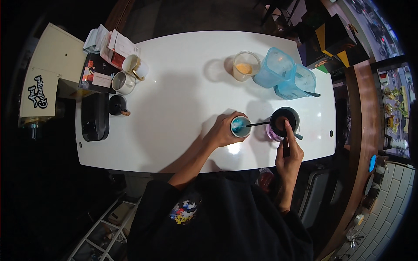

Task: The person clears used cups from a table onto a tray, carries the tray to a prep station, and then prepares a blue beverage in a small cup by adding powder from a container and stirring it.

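The left hand (227, 132) is curled round the cup (245, 132), snug on its sides, maybe to keep it still with the thin spout (260, 124) at its rim. The right hand (289, 152) is closed round the handle (286, 147) of the black pot (294, 117), one finger stretched over the top, perhaps to steady it. The cup, with blue stuff (237, 125) inside, is left of the pot.

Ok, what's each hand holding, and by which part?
Left hand: the cup, around its side. Right hand: the black spouted kettle, by its handle.
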Demonstrator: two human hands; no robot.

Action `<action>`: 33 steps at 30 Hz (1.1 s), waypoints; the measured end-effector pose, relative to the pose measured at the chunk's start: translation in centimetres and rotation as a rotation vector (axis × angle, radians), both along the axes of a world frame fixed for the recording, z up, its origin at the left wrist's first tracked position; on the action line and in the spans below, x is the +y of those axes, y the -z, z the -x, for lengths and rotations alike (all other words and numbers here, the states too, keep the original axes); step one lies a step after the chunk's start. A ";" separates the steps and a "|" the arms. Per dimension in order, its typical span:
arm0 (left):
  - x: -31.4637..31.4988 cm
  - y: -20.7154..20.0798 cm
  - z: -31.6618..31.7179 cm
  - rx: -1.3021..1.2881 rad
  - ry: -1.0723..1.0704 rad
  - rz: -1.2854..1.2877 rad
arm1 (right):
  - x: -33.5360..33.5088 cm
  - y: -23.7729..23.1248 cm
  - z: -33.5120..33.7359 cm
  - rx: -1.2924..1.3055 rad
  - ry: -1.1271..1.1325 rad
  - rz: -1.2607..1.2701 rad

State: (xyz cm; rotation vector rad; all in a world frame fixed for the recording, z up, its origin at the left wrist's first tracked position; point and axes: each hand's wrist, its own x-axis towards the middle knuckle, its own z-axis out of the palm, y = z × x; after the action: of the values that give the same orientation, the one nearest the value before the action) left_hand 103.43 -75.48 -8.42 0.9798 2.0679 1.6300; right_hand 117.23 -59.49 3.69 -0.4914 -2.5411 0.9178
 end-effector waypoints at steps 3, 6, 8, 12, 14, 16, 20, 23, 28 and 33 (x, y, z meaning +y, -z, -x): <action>0.2 -0.2 0.1 -0.015 0.005 0.003 | 0.2 0.0 -0.5 0.026 -0.017 -0.018; 0.0 -0.2 0.1 -0.026 0.016 0.015 | 0.1 -0.4 -0.8 -0.012 -0.024 -0.049; 0.0 -0.2 0.1 -0.029 0.024 0.011 | 0.1 -0.6 -1.0 -0.025 -0.005 -0.054; -0.1 -0.2 0.2 -0.002 0.025 0.009 | -0.2 -0.7 -0.7 -0.024 0.016 -0.034; 0.1 -0.3 0.2 0.009 0.031 0.005 | -0.2 -0.5 -0.6 -0.012 -0.005 -0.039; 0.1 -0.4 0.1 -0.002 0.013 -0.026 | -0.5 -0.2 -0.6 -0.035 -0.030 -0.047; 0.0 0.0 0.1 -0.009 0.003 -0.030 | -0.5 0.0 -0.6 -0.066 -0.037 -0.057; 0.0 0.2 0.3 0.074 0.027 -0.016 | -0.1 -0.1 -0.8 -0.057 -0.040 -0.089; -0.1 0.1 0.1 0.059 0.019 -0.024 | 0.4 -0.2 -0.8 -0.013 -0.042 -0.103; -0.1 0.3 0.0 0.019 0.020 0.003 | 0.0 0.0 -1.2 -0.133 -0.062 -0.120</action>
State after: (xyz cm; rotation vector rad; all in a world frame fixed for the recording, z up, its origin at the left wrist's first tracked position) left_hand 103.45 -75.60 -8.70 1.0154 2.0661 1.6134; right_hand 118.38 -59.46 3.68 -0.4535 -2.7261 0.7707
